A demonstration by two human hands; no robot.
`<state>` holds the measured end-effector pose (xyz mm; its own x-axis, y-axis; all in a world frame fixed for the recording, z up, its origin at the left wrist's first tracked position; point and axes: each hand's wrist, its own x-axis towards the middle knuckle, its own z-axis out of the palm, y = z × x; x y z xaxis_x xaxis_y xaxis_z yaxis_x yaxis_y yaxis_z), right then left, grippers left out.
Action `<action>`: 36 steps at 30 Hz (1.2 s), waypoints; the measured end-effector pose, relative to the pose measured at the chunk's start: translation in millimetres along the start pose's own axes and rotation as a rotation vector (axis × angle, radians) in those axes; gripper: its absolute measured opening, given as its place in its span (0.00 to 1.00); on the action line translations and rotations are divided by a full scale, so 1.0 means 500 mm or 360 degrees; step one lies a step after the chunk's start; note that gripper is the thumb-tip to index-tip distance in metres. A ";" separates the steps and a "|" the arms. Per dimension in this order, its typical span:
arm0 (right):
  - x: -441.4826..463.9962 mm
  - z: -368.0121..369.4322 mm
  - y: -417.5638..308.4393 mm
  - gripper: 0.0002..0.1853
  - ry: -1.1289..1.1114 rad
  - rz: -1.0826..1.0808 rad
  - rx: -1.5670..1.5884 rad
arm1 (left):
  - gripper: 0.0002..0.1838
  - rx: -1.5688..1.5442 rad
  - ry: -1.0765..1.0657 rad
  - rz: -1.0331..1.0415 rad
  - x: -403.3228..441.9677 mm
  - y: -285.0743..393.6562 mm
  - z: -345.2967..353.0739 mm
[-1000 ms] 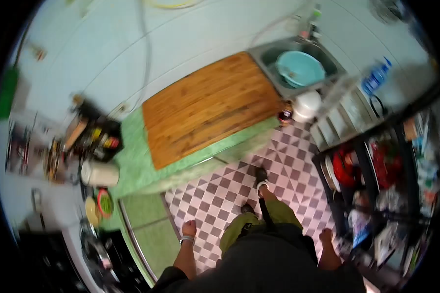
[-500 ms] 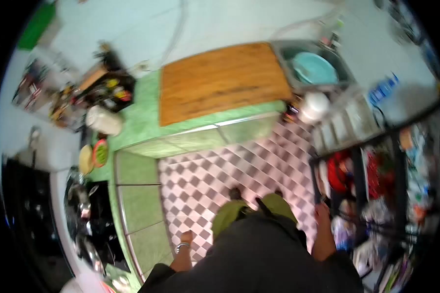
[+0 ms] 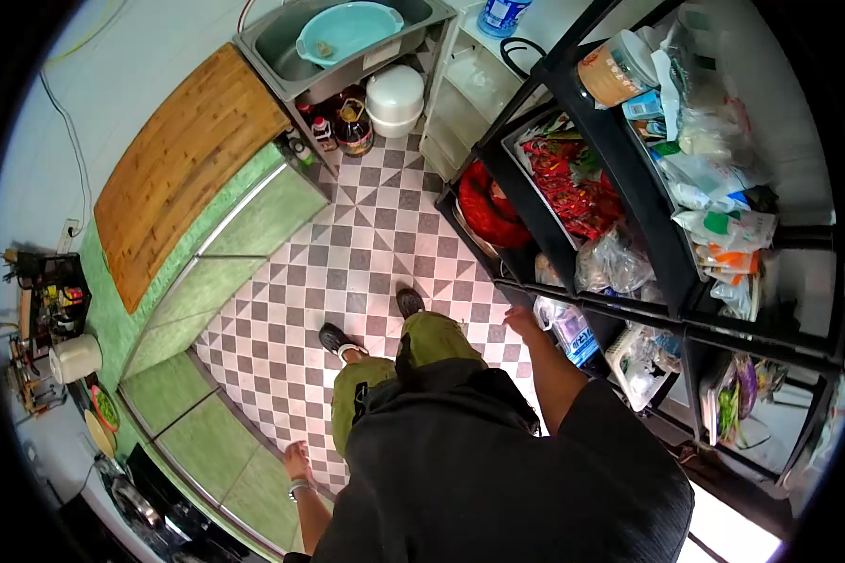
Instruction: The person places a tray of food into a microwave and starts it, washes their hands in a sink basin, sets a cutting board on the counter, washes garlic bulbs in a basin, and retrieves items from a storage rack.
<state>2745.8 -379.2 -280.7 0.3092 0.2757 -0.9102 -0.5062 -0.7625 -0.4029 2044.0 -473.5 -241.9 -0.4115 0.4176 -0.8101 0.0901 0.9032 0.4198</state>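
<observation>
My left hand (image 3: 296, 461), with a band at the wrist, hangs low beside the green tiled cabinet (image 3: 211, 441). It holds nothing, and its fingers look loosely apart. On the other side my right hand (image 3: 521, 321) is held out over the floor near the black shelf rack (image 3: 620, 314). Its fingers are small in view but look apart, with nothing in them. A bag with a blue label (image 3: 577, 338) on the lower rack is nearest to it. Both feet stand on the checkered floor (image 3: 347, 244).
A wooden board (image 3: 192, 155) lies on the green counter at the left. The metal sink (image 3: 282, 61) holds a light blue basin (image 3: 347, 30). Below it stand bottles and a white container (image 3: 394, 98). Red items (image 3: 573, 183) and several bags fill the rack. The stove (image 3: 150, 479) is lower left.
The view has turned to the right, bringing the rack closer and shifting the counter and sink leftward. My right hand now reaches farther out beside the rack. My feet show more fully.
</observation>
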 end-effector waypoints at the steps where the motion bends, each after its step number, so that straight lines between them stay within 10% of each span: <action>1: 0.003 -0.012 0.001 0.08 -0.0030 -0.0022 -0.0105 | 0.11 -0.0064 0.0012 -0.0032 -0.043 0.043 0.021; 4: 0.051 -0.025 0.011 0.10 -0.0135 -0.0007 -0.0141 | 0.13 -0.0008 0.0098 0.0069 -0.116 0.090 0.063; 6: 0.132 -0.020 0.028 0.10 0.0086 -0.0759 -0.1355 | 0.13 -0.0110 0.0083 -0.0020 -0.119 0.059 0.064; 10: 0.106 0.049 -0.066 0.10 -0.0113 -0.0218 -0.0892 | 0.13 0.0080 0.0040 -0.0084 -0.129 -0.023 0.057; 12: 0.177 0.047 -0.048 0.13 -0.0141 -0.0917 -0.1187 | 0.13 0.0307 0.0049 0.0229 -0.134 -0.081 0.058; 25: 0.501 0.069 -0.220 0.14 0.0774 -0.1379 -0.2042 | 0.10 0.0849 -0.0214 -0.0085 -0.187 -0.154 0.180; 36: 0.647 0.090 -0.339 0.30 0.1065 -0.0710 -0.2595 | 0.09 0.0685 -0.0284 -0.0430 -0.161 -0.244 0.114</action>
<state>2895.2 -134.6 -511.2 0.6292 0.6546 -0.4191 0.7756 -0.5644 0.2828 2117.9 -611.7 -251.4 -0.3143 0.1410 -0.9388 0.3813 0.9244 0.0112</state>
